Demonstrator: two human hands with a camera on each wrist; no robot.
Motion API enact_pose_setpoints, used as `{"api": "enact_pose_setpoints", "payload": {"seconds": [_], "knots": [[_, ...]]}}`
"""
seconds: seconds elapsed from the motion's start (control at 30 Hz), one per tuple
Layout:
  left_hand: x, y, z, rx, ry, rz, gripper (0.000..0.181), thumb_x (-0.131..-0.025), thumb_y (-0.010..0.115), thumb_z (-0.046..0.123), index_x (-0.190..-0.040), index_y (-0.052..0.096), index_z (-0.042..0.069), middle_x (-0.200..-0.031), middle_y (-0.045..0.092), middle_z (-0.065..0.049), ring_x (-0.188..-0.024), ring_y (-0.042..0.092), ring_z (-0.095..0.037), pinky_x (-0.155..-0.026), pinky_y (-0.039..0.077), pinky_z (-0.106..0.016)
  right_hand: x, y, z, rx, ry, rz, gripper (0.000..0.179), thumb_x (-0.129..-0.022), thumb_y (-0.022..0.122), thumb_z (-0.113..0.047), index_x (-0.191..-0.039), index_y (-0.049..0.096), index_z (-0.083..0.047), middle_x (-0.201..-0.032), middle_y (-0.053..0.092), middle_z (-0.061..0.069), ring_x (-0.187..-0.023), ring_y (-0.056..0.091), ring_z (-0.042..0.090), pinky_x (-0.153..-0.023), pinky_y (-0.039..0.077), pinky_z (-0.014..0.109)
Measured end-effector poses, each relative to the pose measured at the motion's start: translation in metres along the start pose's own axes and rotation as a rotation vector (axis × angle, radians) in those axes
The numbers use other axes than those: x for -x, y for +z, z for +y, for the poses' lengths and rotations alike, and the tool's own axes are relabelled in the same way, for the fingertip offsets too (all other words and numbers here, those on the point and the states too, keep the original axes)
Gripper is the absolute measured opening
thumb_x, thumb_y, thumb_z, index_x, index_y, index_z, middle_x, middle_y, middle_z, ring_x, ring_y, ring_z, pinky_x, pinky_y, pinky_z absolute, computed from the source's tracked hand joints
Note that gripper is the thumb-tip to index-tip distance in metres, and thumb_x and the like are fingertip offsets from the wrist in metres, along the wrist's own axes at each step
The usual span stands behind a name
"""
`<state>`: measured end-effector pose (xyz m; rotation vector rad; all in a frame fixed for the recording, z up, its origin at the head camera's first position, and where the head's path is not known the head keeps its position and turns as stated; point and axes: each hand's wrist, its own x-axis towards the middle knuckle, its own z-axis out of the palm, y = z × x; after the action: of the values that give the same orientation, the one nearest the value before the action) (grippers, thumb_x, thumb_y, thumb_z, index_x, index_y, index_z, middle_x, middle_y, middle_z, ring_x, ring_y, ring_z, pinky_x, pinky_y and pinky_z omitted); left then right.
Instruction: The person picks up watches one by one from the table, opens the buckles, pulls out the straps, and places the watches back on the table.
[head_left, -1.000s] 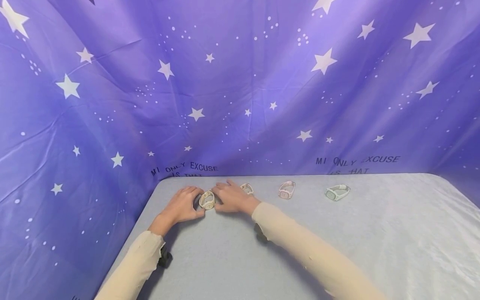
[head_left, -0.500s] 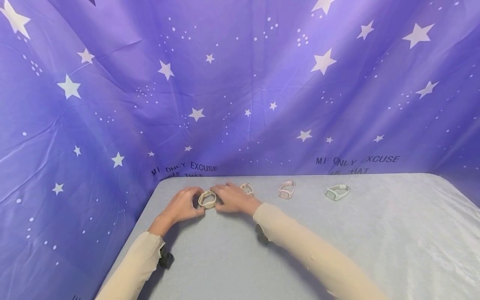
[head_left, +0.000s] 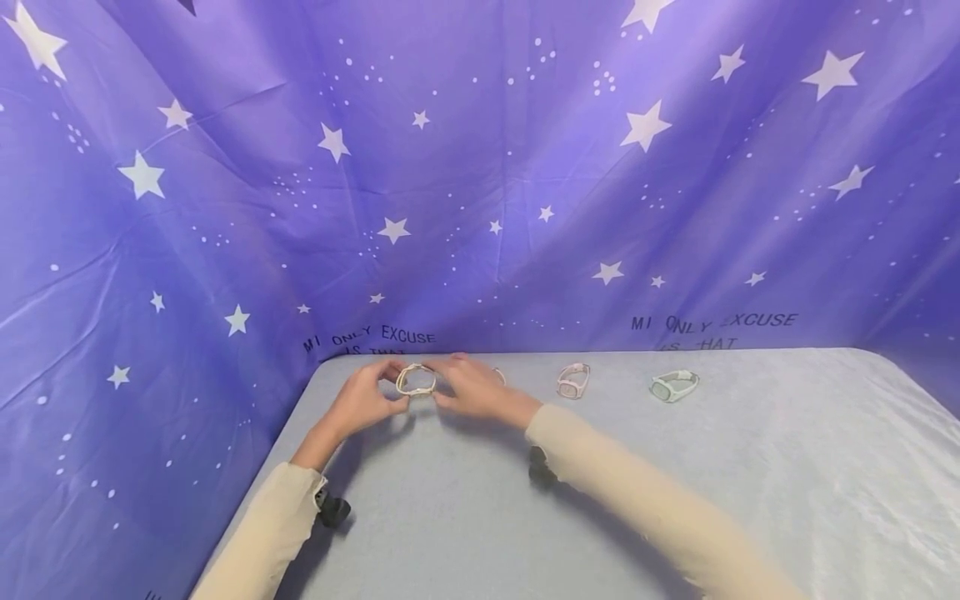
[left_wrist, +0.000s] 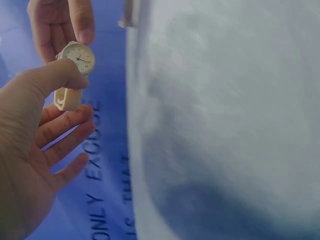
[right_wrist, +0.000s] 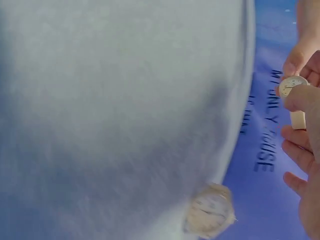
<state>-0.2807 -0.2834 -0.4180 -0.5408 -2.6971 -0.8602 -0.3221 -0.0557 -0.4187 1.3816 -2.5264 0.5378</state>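
Observation:
A cream wristwatch [head_left: 417,390] with a round dial is held up off the table between both hands, its strap forming a loop. From the left, my left hand [head_left: 365,400] pinches it; the left wrist view has that thumb across the lower edge of the watch [left_wrist: 79,56]. On the opposite side, the thumb and fingers of my right hand [head_left: 476,388] grip it. Just behind the right hand lies a second round-dial watch [right_wrist: 210,212], mostly hidden in the head view but visible in the right wrist view.
Along the back of the grey cloth-covered table [head_left: 465,508] lie a pink watch [head_left: 573,382] and, farther right, a pale green watch [head_left: 673,386]. A purple star-patterned curtain [head_left: 480,167] hangs right behind the table's far edge.
Both hands have raised the cream watch off the table and slightly toward the back. Its dial has turned from facing up to a more edge-on view. The right hand now covers more of the second watch.

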Motion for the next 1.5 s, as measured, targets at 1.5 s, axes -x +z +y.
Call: {"api": "enact_pose_setpoints", "payload": {"seconds": [1.5], "knots": [[-0.066,0.071,0.184,0.784,-0.057,-0.397,0.058,-0.078,0.076,-0.010,-0.132,0.054,-0.002,-0.116,0.067,-0.026,-0.095,0.074,-0.022,-0.085,0.063,-0.037,0.182,-0.145,0.025,-0.733,0.457,0.186,0.060,-0.086,0.069,0.007,-0.142,0.048,0.008,-0.128,0.064,0.032,-0.118,0.066,0.044,-0.091,0.061,0.029]]}}
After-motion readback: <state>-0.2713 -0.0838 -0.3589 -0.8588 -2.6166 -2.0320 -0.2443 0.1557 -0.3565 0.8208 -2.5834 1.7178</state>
